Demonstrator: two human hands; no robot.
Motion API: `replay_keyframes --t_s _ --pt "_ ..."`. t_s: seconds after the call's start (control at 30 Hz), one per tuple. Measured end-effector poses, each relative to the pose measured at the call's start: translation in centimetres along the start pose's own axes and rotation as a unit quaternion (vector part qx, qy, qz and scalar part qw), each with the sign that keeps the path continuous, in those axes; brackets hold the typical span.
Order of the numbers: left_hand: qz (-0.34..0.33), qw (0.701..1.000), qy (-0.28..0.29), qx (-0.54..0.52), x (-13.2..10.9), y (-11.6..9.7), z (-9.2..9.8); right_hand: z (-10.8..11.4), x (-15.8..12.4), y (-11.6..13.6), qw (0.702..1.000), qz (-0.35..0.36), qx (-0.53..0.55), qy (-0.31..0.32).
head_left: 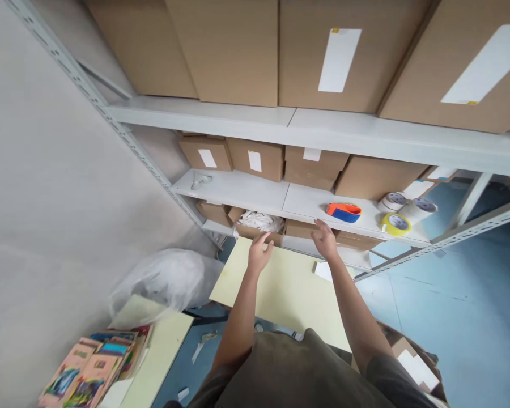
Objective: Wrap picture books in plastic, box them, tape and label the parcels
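Note:
My left hand (pixel 260 253) is raised over the pale yellow table (pixel 289 289), open and holding nothing, its thumb apart from the fingers. Just beyond it, on the low shelf, an open cardboard box (pixel 276 238) holds a pile of white material (pixel 259 221) whose kind I cannot make out. My right hand (pixel 324 240) is also open and empty, with its fingers pointing up and left. Nearest to it in the picture, on the shelf above, lies an orange and blue tape dispenser (pixel 344 212).
Clear tape rolls (pixel 417 209) and a yellow tape roll (pixel 396 224) stand at the shelf's right end. Cardboard boxes (pixel 255 158) fill the rack (pixel 221 116). A plastic bag (pixel 174 277) and printed packages (pixel 89 368) sit left; an open carton (pixel 412 362) is lower right.

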State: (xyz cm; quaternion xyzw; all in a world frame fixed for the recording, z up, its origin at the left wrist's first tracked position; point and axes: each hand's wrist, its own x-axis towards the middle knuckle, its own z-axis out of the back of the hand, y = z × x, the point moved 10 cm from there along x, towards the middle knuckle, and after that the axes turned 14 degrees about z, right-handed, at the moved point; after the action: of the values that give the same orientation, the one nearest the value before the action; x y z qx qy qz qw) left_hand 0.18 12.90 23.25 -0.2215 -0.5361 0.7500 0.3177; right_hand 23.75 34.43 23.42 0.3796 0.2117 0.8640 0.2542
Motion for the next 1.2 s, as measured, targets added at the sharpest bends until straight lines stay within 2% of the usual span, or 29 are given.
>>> replay_keyframes --t_s 0.17,0.27,0.4,0.53,0.67,0.83,0.93,1.03,1.1,1.2 --pt "0.032 0.999 -0.001 -0.005 -1.3 4.5 4.4 -6.0 -4.3 4.6 0.997 -0.014 0.065 0.027" --pt "0.040 0.999 -0.013 0.001 -2.3 6.8 7.7 -9.4 -5.7 6.5 0.995 -0.020 0.088 0.041" --pt "0.058 0.997 -0.059 0.010 -3.9 9.1 12.7 -13.7 -5.3 9.4 0.989 0.002 0.124 0.075" --pt "0.077 0.987 -0.138 0.026 -6.7 9.9 17.3 -18.0 -3.2 13.2 0.974 0.055 0.173 0.139" --pt "0.080 0.972 -0.215 0.056 -11.6 10.5 21.2 -23.5 -2.3 17.9 0.946 0.104 0.226 0.208" --pt "0.157 0.925 -0.311 0.154 -20.8 13.5 26.5 -30.1 -4.2 26.3 0.891 0.176 0.315 0.275" --pt "0.210 0.893 -0.360 0.169 -26.7 15.8 29.8 -32.7 -6.3 31.4 0.864 0.202 0.347 0.303" --pt "0.236 0.871 -0.405 0.147 -31.6 18.1 32.9 -34.8 -8.6 36.0 0.843 0.224 0.362 0.328" --pt "0.240 0.860 -0.431 0.133 -33.9 19.6 34.8 -36.2 -10.2 38.9 0.830 0.238 0.367 0.346" --pt "0.239 0.855 -0.449 0.103 -36.0 22.3 37.6 -39.0 -12.7 42.9 0.816 0.243 0.370 0.372"
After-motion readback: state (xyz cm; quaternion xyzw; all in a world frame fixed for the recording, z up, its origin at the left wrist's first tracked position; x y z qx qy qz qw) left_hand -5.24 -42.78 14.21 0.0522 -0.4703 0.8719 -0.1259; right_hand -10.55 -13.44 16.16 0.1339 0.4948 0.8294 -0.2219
